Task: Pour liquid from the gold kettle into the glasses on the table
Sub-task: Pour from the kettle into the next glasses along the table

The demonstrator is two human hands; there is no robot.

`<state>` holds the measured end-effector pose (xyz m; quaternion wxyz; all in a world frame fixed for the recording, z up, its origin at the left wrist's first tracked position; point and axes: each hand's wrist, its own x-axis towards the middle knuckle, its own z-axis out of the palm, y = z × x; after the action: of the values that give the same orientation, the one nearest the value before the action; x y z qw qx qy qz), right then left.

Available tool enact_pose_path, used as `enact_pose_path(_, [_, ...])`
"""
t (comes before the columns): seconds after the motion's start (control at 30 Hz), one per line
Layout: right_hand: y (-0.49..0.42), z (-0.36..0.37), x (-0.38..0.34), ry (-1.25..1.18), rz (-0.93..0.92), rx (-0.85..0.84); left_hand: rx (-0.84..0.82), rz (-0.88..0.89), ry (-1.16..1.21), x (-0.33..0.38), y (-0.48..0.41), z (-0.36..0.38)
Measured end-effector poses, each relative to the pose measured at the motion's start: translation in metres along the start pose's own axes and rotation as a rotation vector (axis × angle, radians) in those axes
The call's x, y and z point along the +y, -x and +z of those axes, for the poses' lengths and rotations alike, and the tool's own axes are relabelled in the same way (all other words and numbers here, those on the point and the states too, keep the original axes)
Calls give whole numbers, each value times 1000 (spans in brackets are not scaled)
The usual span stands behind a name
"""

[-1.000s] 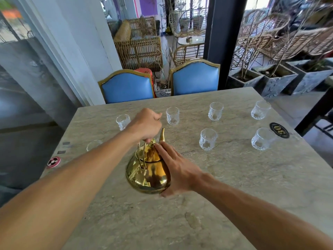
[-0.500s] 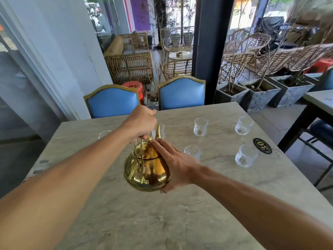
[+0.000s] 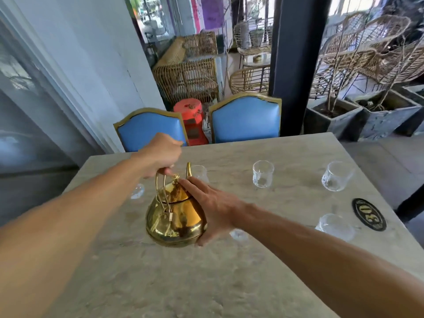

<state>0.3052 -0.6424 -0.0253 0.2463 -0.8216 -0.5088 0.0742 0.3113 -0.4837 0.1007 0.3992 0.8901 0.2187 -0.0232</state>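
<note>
Forearms reach in from seven and four o'clock over the pale veined stone table (image 3: 160, 283). At centre the rounded polished gold kettle (image 3: 175, 222) is held just above the slab, spout (image 3: 188, 169) pointing away toward twelve. The right hand (image 3: 214, 208) is spread open against the kettle's right flank, fingertips beside the lid knob; the left hand (image 3: 160, 154) is curled shut around the top of the looped handle. Small clear cut-glass tumblers stand around it: one (image 3: 336, 226) at three, one (image 3: 137, 191) at nine, partly hidden, then two (image 3: 263, 173) (image 3: 336, 176) farther toward one and two. A black oval number plaque (image 3: 369, 214) lies at three. Two blue padded chairs (image 3: 245, 118) wait at twelve.
</note>
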Motion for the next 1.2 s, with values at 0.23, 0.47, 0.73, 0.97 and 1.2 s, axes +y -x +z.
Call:
enact_pose_path(0.23, [-18,-1,34,-39,-23,-64,-9,-93,-3,3,-35,12])
enact_pose_path(0.47, [-28,4,60,-81,-28,-101,-16,-139,-52,3,-61,27])
enact_pose_path(0.73, [-38,11,76,-144,-26,-99,-30,-205,-82,2,-87,33])
enact_pose_path(0.97, [-43,14,82,-180,4,-117,-56,-247,-141,-2,-105,38])
enact_pose_path(1.2, [-46,13,89,-215,35,-136,-79,-262,-192,-3,-122,45])
